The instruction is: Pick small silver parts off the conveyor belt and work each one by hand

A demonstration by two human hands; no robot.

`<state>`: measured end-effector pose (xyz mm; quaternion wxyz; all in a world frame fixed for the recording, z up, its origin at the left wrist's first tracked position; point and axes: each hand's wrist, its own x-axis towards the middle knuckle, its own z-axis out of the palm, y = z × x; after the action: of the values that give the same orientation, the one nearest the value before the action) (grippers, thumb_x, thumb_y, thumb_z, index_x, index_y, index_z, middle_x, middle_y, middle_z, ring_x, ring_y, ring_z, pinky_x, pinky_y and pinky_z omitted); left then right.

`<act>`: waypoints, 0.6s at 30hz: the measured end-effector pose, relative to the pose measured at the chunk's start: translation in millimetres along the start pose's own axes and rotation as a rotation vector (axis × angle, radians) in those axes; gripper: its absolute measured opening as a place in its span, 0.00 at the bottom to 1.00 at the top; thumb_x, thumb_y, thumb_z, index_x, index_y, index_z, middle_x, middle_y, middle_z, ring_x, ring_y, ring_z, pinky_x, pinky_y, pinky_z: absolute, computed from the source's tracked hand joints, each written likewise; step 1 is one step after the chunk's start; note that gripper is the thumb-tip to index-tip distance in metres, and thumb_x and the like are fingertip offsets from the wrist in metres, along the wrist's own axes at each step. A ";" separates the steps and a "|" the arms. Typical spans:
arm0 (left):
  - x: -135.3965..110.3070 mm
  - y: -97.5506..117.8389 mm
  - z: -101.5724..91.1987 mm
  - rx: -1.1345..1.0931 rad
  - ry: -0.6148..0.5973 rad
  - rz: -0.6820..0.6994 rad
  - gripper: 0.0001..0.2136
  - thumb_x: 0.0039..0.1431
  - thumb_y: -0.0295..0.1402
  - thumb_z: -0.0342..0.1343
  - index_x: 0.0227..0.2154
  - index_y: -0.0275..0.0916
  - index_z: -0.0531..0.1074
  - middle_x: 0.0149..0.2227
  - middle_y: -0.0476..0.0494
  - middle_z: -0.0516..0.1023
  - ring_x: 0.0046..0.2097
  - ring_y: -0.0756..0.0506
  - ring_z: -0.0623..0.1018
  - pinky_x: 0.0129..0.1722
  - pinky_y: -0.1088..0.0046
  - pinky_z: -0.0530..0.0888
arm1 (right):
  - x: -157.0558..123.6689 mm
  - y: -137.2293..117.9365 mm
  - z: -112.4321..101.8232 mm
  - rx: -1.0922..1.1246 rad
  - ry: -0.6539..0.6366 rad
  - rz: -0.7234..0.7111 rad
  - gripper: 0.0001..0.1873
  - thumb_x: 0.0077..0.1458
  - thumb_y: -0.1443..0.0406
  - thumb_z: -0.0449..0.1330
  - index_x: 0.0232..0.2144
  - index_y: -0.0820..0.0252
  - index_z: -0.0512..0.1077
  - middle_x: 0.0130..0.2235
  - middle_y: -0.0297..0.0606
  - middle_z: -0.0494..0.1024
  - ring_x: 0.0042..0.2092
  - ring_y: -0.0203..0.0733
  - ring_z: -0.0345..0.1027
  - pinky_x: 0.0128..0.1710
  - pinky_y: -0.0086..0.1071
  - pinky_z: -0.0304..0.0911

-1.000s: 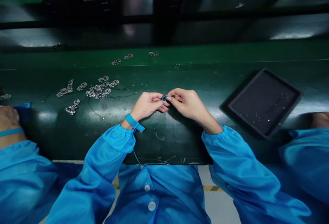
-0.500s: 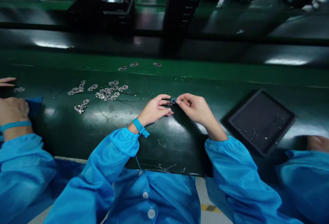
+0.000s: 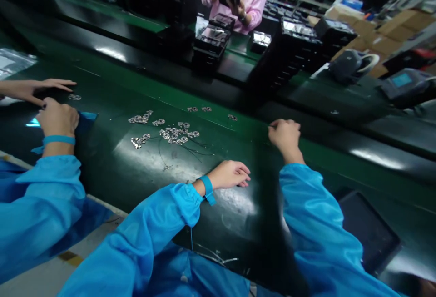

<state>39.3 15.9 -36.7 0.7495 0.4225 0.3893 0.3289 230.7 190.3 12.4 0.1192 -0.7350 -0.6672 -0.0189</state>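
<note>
My left hand rests low over the green bench, fingers loosely bent and apart, with nothing visible in them. A blue wrist strap circles its wrist. Farther forward and to the right, my right hand is closed in a pinch by the bench's raised green strip. A small dark tip shows at its fingertips; the rest is hidden. To the left of my hands lies a cluster of small circuit boards, some with thin dark wires. A single circuit board lies on the strip between the cluster and my right hand.
A black tray sits at the right, partly behind my right sleeve. At the left, a co-worker's hands are near another circuit board. Black stacks stand beyond the bench, with a person in pink behind.
My hands have parted. The circuit board between them is no longer visible there. My right hand moved forward and right, and the view has turned and tilted up.
</note>
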 end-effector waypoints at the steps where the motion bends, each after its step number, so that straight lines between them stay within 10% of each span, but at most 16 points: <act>1: 0.2 -0.5 -0.1 0.007 -0.002 -0.002 0.07 0.58 0.18 0.54 0.38 0.31 0.73 0.34 0.39 0.82 0.30 0.49 0.83 0.34 0.72 0.81 | -0.9 -27.3 3.8 0.071 -0.067 -0.175 0.11 0.61 0.64 0.61 0.42 0.65 0.79 0.47 0.57 0.76 0.49 0.55 0.67 0.46 0.45 0.61; 4: -2.3 0.9 -2.8 0.078 -0.020 0.034 0.09 0.58 0.19 0.52 0.39 0.31 0.74 0.36 0.37 0.83 0.33 0.46 0.84 0.37 0.71 0.80 | -2.3 -109.5 20.2 0.195 -0.189 -0.453 0.11 0.63 0.60 0.60 0.40 0.59 0.79 0.44 0.47 0.77 0.45 0.48 0.70 0.46 0.38 0.63; 8: -10.2 10.1 -8.7 0.484 0.034 0.127 0.03 0.55 0.25 0.56 0.29 0.33 0.75 0.35 0.36 0.84 0.42 0.38 0.84 0.41 0.68 0.78 | -0.5 -183.5 43.6 0.083 -0.312 -0.449 0.17 0.63 0.57 0.63 0.46 0.64 0.77 0.51 0.55 0.75 0.49 0.53 0.71 0.46 0.39 0.64; 13: -14.4 16.5 -10.8 0.691 0.057 0.181 0.05 0.53 0.24 0.57 0.29 0.34 0.77 0.41 0.33 0.84 0.44 0.36 0.83 0.42 0.69 0.75 | -4.9 -205.1 49.8 0.039 -0.344 -0.472 0.12 0.66 0.64 0.56 0.43 0.67 0.76 0.48 0.59 0.77 0.46 0.53 0.73 0.43 0.37 0.63; 18: -11.3 10.4 -10.7 0.624 0.038 0.163 0.03 0.52 0.28 0.60 0.26 0.35 0.77 0.37 0.35 0.84 0.42 0.36 0.83 0.39 0.68 0.76 | -28.4 -214.0 19.9 0.249 -0.353 -0.516 0.15 0.67 0.55 0.55 0.36 0.59 0.76 0.34 0.42 0.80 0.34 0.42 0.71 0.33 0.32 0.58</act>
<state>22.9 15.2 -27.7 0.5475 0.6556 0.4502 0.2602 14.1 184.0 19.9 0.0817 -0.5138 -0.8387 0.1608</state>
